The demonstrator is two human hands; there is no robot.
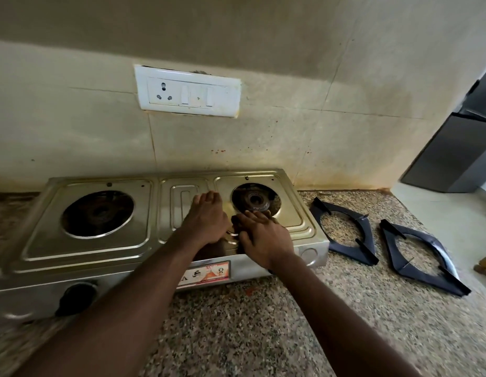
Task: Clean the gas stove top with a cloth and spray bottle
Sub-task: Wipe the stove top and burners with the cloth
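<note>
Groundwork only, judging by the layout. Gas stove point(86, 248) on the speckled table point(263, 336), backed against the tiled wall point(263, 142), already stripped of both pan supports: near pan support point(342, 229) just beside the stove's right end, far pan support point(421, 257) further right, both flat on the table. Left burner point(97, 213) and right burner point(254, 201) bare in their wells.

Left hand point(206, 216) on the steel between the burners, fingers curled under; cannot tell whether gripping anything. Right hand point(263, 238) just beside it, fingers point(257, 214) nearly straight and holding nothing, tips at the front rim of the right burner well. Shiny patch point(232, 234) between the two hands, too blurred to name.

No cloth and no spray bottle anywhere in view. Brownish object point(484, 268) cut off at the right edge, not identifiable. Steel top without visible foam or wet streaks, though hard to judge through the blur.

Spraying and wiping apparently not yet begun. Left to do, on this reading: fetching bottle and cloth, wetting the top, wiping round both wells, then putting the pan supports back.
</note>
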